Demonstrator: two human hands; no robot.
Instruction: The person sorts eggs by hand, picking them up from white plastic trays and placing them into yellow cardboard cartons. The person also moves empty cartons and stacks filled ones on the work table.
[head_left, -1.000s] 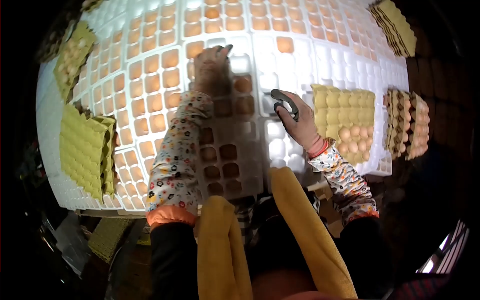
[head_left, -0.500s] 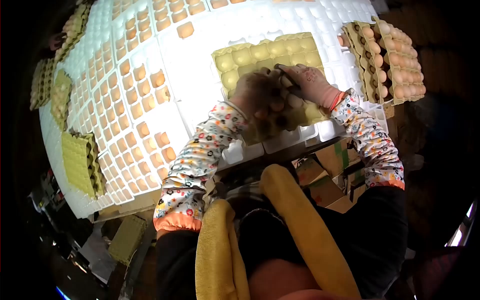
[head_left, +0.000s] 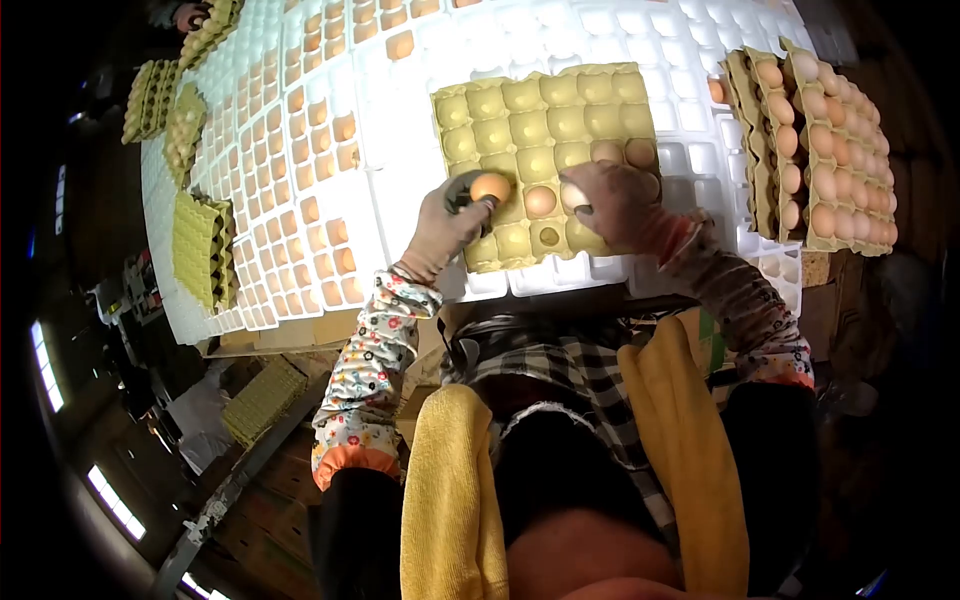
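Note:
A yellowish pulp egg tray (head_left: 530, 130) lies flat before me, most of its visible cups without eggs. My left hand (head_left: 440, 228), in a glove with dark fingertips, is closed around a brown egg (head_left: 490, 188) at the tray's left side. My right hand (head_left: 622, 205) is closed on a pale egg (head_left: 575, 197), partly hidden by its fingers, over the tray's right half. Between the hands, another brown egg (head_left: 540, 202) sits in a cup. Two more eggs (head_left: 639, 152) rest near the tray's right edge, just beyond my right hand.
White plastic egg trays (head_left: 400, 130) cover the table, many at the left filled with eggs. At the right, pulp trays of eggs (head_left: 845, 150) stand tilted. More pulp trays (head_left: 195, 250) line the left edge. A person's hand (head_left: 188, 16) shows at the far left.
My hands have moved apart from close together over the tray. The left now holds an egg at the left side, and eggs show in the tray's cups. The view has shifted.

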